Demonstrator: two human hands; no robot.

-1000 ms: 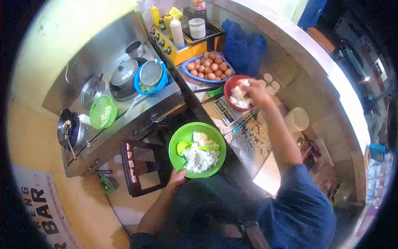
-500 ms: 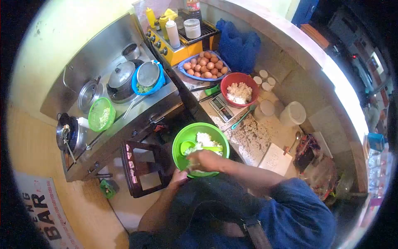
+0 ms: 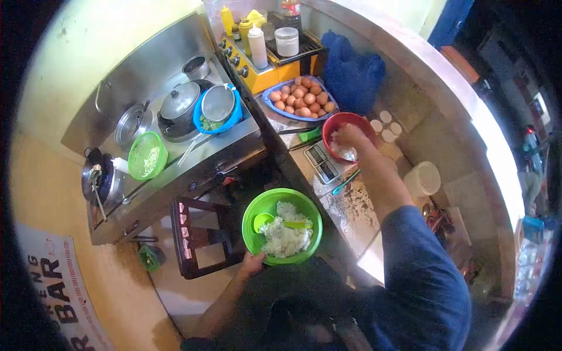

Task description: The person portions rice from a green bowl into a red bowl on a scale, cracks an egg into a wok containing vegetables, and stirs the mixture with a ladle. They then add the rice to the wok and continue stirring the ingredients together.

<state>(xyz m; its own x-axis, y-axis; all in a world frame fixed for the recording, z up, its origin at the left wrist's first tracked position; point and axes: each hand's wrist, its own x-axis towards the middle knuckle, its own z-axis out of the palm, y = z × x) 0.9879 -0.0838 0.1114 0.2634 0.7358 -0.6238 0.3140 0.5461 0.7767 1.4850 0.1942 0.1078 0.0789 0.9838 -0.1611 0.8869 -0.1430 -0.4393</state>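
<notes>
My left hand (image 3: 252, 263) grips the near rim of a green bowl (image 3: 255, 207) held in front of my lap. White rice (image 3: 285, 237) and a green spoon (image 3: 275, 223) lie in it. My right hand (image 3: 349, 136) reaches into a red bowl (image 3: 339, 120) of rice that stands on the counter by a small digital scale (image 3: 320, 162). The fingers are down in the rice; whether they hold any is hidden.
A blue tray of brown eggs (image 3: 303, 98) sits behind the red bowl. Sauce bottles (image 3: 256, 47) stand on a yellow stove. Pots, a blue strainer (image 3: 218, 109) and a small green bowl (image 3: 146, 155) fill the steel cooktop. A dark stool (image 3: 199, 237) stands below.
My right hand went from the red bowl to the green bowl and is now back in the red bowl. The left hand kept hold of the green bowl.
</notes>
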